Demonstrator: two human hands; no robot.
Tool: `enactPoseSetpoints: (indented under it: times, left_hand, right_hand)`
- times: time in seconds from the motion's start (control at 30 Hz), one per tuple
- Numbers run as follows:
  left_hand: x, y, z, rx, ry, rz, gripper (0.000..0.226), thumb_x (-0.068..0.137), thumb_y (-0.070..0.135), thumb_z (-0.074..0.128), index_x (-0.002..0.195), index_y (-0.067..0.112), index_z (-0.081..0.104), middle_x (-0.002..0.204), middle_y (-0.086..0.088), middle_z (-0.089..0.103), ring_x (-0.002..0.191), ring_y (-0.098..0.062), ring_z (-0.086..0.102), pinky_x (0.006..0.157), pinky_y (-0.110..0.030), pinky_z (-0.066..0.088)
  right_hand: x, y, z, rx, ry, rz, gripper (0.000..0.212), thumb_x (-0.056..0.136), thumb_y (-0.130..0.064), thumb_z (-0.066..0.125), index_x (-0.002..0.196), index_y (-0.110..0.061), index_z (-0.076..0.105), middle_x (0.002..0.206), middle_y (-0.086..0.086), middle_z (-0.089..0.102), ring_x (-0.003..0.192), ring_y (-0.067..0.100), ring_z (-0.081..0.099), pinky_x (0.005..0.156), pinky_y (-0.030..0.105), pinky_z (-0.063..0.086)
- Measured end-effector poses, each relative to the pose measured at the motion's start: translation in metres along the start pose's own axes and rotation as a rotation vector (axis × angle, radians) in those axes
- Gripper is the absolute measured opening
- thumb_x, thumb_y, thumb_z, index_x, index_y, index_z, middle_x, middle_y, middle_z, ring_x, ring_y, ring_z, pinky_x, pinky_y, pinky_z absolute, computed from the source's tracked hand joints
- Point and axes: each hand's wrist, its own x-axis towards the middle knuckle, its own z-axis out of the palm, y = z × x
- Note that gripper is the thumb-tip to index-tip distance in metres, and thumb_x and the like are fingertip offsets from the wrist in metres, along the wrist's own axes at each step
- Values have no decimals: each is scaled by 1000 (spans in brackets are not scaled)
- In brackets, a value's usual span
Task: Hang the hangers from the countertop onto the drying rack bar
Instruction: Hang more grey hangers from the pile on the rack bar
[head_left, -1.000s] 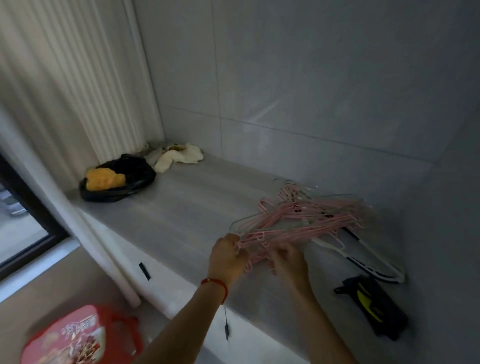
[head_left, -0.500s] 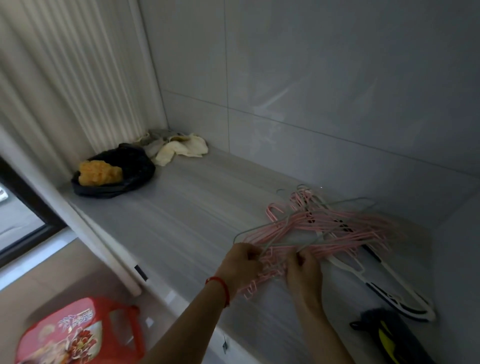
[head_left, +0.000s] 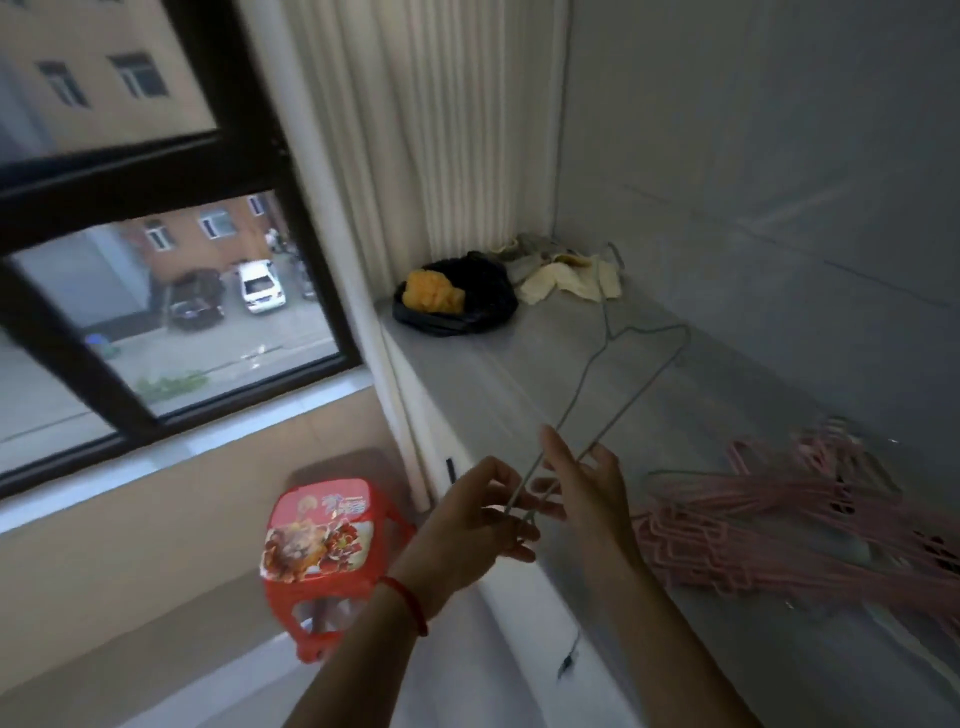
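Observation:
My left hand (head_left: 483, 519) pinches the lower end of a thin grey wire hanger (head_left: 649, 329), lifted off the grey countertop (head_left: 493, 369) with its hook pointing up and away. Just to the right of it, my right hand (head_left: 587, 483) has its fingers spread and fairly straight against the hanger's wires. A tangled pile of pink hangers (head_left: 779, 519) lies on the countertop to the right of my hands. No drying rack bar is in view.
A black bag holding an orange lump (head_left: 452, 301) and crumpled pale cloths (head_left: 566, 275) sit at the counter's far end by the curtain (head_left: 426, 130). A red stool (head_left: 322, 540) stands on the floor below the dark-framed window (head_left: 156, 260).
Both hands have come away from the pink pile, and a grey wire hanger is now raised in my left hand. The view has swung left toward the window.

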Motion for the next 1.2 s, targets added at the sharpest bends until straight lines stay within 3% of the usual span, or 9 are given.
enactPoseSetpoints:
  times: [0.07,0.13,0.3,0.43,0.53,0.67,0.9,1.07,1.2]
  left_hand:
    - [-26,-7,-15,22,116,6,32,89,-21,52,114,-1,52,123,-21,64,100,-35,70,83,-47,63]
    - [-55,-18,-30,24,246,5,31,87,-20,56,110,0,55,117,-20,65,94,-31,71,80,-46,63]
    - [-145,-41,-54,-101,417,-91,28,92,12,70,118,11,58,111,-20,71,76,-20,65,60,-29,55]
    - [-222,-66,-59,-86,526,-191,31,97,29,64,124,18,56,107,-19,72,61,-15,57,48,-25,45]
    - [-290,-99,-56,-3,636,-235,24,101,31,55,121,18,55,107,-25,70,53,-14,48,42,-22,37]
    - [-393,-151,-46,-32,775,-309,25,103,37,48,117,17,54,92,-11,68,48,-10,42,43,-20,32]
    - [-577,-232,-28,-122,940,-348,32,105,40,41,119,14,54,83,-7,64,56,-17,50,46,-26,40]
    - [-680,-270,-27,-246,1111,-395,49,106,51,35,111,8,57,75,-11,63,49,-18,54,48,-29,49]
    - [-740,-281,-42,-334,1294,-405,41,108,42,32,114,12,58,82,-14,65,53,-19,55,49,-27,50]
  right_hand:
    - [-11,4,29,-36,-124,13,56,93,-28,76,127,2,43,106,22,71,91,44,72,50,25,59]
    - [-22,18,54,-113,-242,0,54,93,-27,76,127,7,50,102,26,73,83,36,77,60,33,65]
    - [-81,62,96,-201,-600,31,41,95,-46,69,119,-12,71,100,9,80,92,27,79,94,53,61]
    - [-156,101,126,-192,-773,123,54,88,-52,75,126,-13,70,108,11,79,96,28,78,85,45,64]
    - [-220,140,140,-183,-860,223,63,80,-51,84,113,2,72,107,30,72,93,33,72,81,45,57]
    - [-320,194,150,-266,-960,398,34,84,-46,81,91,-13,74,93,14,70,89,25,69,75,38,58]
    - [-498,278,162,-433,-1105,525,40,88,-42,79,97,-3,77,82,17,73,76,32,71,72,41,61]
    - [-595,316,184,-557,-1199,573,49,87,-47,79,102,-1,73,74,17,51,73,31,60,81,47,65]
    - [-659,332,218,-593,-1293,601,43,90,-45,76,90,-3,68,55,11,45,50,21,54,64,35,53]
